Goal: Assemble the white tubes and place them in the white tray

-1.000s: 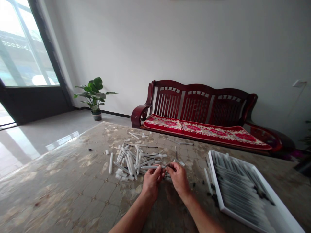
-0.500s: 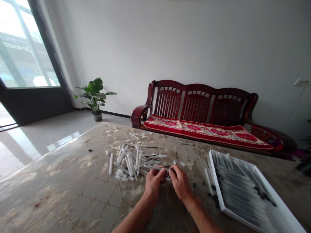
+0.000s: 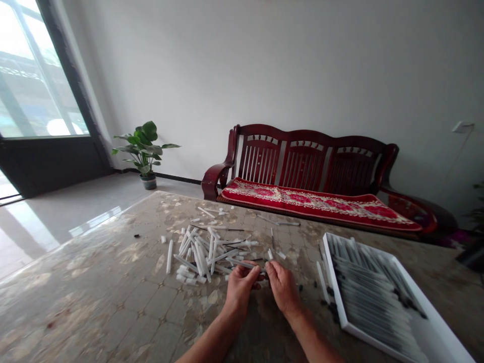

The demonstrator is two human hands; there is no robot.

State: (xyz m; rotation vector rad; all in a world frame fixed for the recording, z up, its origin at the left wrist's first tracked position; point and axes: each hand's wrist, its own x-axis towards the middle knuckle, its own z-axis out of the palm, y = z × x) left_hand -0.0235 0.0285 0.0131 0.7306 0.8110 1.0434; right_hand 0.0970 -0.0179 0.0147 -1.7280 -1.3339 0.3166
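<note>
My left hand (image 3: 241, 288) is closed around a slim whitish pen barrel (image 3: 244, 263), which points left towards the pile. Right beside it, my right hand (image 3: 282, 286) pinches at the barrel's other end, its thumb and forefinger pressed together. Whatever small part sits between those right fingertips is too hidden to name. Just beyond my hands lies a loose heap of white pen barrels (image 3: 201, 254), with thin dark refills (image 3: 236, 230) among them. Short white caps (image 3: 185, 275) lie at the heap's near edge.
To the right stands a white tray (image 3: 342, 307) filled with rows of translucent pens (image 3: 372, 297). Small black pieces (image 3: 333, 305) and a loose barrel (image 3: 321, 276) lie along its left side. Behind the patterned tabletop (image 3: 143, 287) are a wooden bench (image 3: 302, 156) and a potted plant (image 3: 145, 151).
The view has shifted slightly, and both hands sit a little nearer to me and to the right. They keep the same closed hold around the barrel.
</note>
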